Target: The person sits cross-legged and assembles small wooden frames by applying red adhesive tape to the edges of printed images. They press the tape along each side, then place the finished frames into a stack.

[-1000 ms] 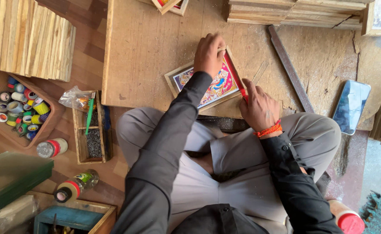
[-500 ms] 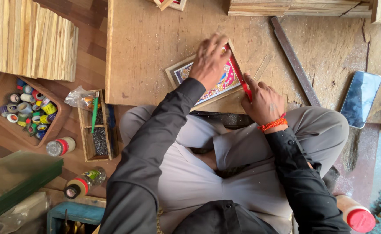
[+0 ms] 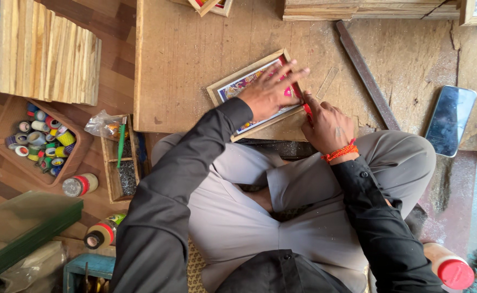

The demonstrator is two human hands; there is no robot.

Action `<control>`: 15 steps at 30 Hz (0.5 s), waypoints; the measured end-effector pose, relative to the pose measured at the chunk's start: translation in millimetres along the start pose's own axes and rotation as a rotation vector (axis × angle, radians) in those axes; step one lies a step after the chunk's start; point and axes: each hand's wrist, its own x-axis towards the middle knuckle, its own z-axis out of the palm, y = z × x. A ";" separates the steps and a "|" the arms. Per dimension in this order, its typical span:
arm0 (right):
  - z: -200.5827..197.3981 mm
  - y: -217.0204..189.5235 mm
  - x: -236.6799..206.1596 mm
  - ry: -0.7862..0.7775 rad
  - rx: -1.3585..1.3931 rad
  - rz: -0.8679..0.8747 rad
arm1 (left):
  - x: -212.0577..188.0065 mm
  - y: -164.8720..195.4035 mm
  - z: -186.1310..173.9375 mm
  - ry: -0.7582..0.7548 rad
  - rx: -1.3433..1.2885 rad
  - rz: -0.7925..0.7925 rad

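Observation:
A colourful picture in a light wooden frame [image 3: 228, 87] lies on the low wooden board [image 3: 195, 59] in front of my crossed legs. My left hand [image 3: 271, 91] presses flat on the picture, fingers spread. My right hand [image 3: 328, 126] is closed around a thin red-handled tool [image 3: 305, 106] whose tip meets the frame's right edge. A small clear strip [image 3: 328, 82] lies just beyond the frame.
A long metal ruler [image 3: 364, 73] and a phone [image 3: 452, 119] lie on the board to the right. Stacked wooden slats [image 3: 48, 54], a tray of tape rolls [image 3: 40, 144], a small box with a green pen [image 3: 120, 163] and bottles [image 3: 82, 184] sit at left.
My left hand has flattened and spread its fingers over the picture. My right hand with the red tool has stayed at the frame's right edge. The camera view has shifted slightly.

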 end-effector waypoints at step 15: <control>8.0 8.4 -1.1 0.043 0.026 -0.023 | 6.1 -50.0 4.7 0.266 0.041 -0.374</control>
